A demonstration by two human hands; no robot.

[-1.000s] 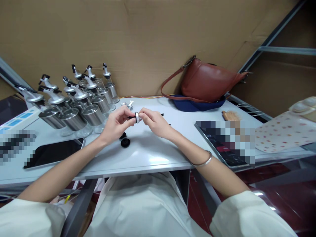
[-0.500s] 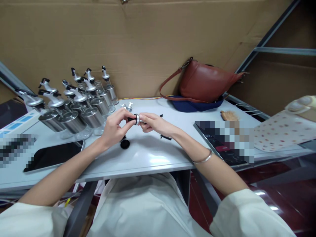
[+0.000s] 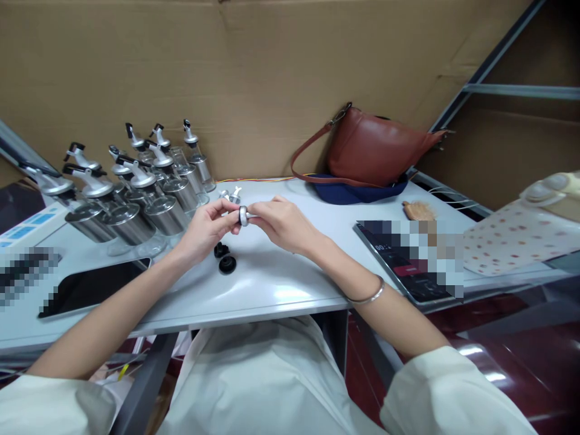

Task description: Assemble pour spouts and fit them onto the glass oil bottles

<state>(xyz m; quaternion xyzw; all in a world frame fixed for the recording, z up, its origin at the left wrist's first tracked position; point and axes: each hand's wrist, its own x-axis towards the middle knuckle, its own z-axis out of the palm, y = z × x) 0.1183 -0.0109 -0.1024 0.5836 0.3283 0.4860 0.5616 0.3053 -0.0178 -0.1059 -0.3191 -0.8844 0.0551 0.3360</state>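
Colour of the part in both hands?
The held part is silver and black; head view shows it.

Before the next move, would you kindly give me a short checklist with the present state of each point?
1. Silver-and-black part secured: ok, the left hand pinches its black side.
2. Right hand on the part: ok, its fingertips are at the silver stem.
3. Part fully assembled: cannot tell, fingers hide much of it.
4. Round black piece within reach: ok, it lies on the table just nearer the person than the hands.
5. Bottles standing: ok, grouped at the left.
6. Lit-screen device well back from the edge: not ok, its near end lies close to the front edge.
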